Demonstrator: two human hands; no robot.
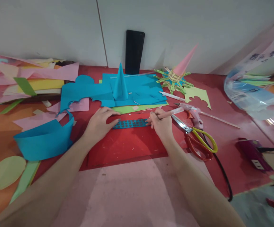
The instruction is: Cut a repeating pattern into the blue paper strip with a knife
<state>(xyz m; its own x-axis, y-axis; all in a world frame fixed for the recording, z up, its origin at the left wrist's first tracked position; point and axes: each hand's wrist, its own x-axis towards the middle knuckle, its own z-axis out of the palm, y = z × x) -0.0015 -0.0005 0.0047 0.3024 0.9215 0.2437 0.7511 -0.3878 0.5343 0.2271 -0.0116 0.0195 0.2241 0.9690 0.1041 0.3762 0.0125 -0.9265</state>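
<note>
A narrow blue paper strip (pixel 130 123) with rows of dark marks lies on the red surface between my hands. My left hand (pixel 101 122) is open, its fingers stretched over the red surface and its thumb at the strip's left end. In my right hand (pixel 160 125) is a pen (pixel 176 111), gripped with its tip at the strip's right end. Just behind the strip stands a blue paper cone (pixel 120 85), on or by blue sheets (pixel 146 86). To the right of my right hand lie scissors (pixel 186 127) with yellow and red handles.
A pink glue gun (pixel 195 115) and a white pen (pixel 172 96) lie at the right. Behind them is a pink cone (pixel 185 61) on a clothespin ring. A phone (pixel 134 52) leans on the wall. Blue cut paper (pixel 44 138) and paper scraps (pixel 32 74) fill the left.
</note>
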